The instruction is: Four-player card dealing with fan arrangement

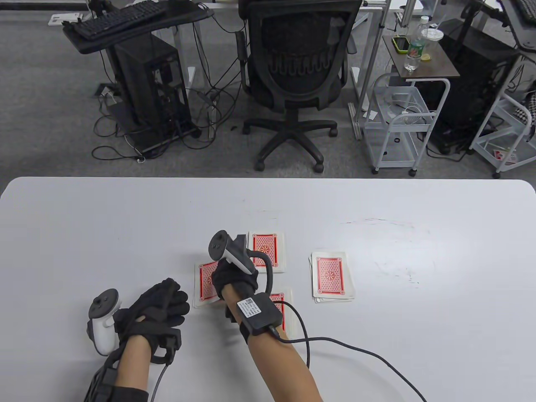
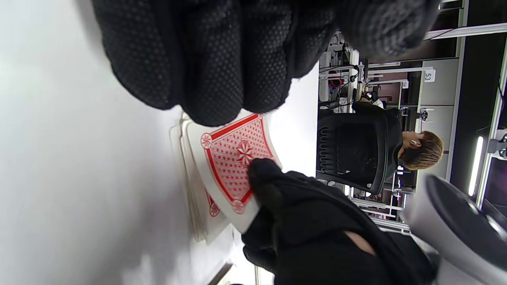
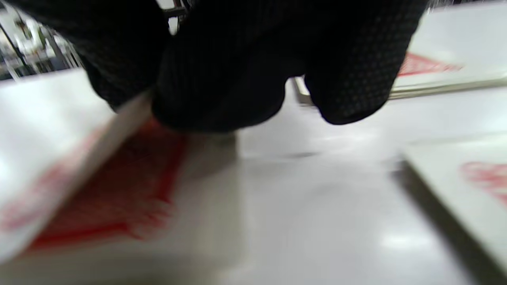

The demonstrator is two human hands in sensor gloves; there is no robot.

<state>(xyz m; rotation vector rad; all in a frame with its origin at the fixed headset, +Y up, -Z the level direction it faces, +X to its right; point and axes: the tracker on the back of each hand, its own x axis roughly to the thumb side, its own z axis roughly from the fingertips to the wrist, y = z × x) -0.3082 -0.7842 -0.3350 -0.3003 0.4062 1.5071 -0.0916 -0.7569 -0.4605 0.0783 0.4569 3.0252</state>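
Red-backed cards lie face down in four piles on the white table [image 1: 125,217], so dealing appears well advanced; no fan is visible yet. Right hand [image 1: 234,276] pinches the top card [image 2: 233,158] of the 9 o'clock pile [image 1: 205,280] — slightly lifted and bowed. Left hand [image 1: 155,310] rests alongside (grip cannot be determined). Other piles: 12 o'clock [image 1: 268,249], 3 o'clock [image 1: 331,276], 6 o'clock [image 1: 281,307].

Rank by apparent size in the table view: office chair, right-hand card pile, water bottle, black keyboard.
1. Office chair, clearly largest.
2. Black keyboard.
3. Right-hand card pile: nearer the camera, so its rank against the keyboard is unsure.
4. Water bottle, smallest.
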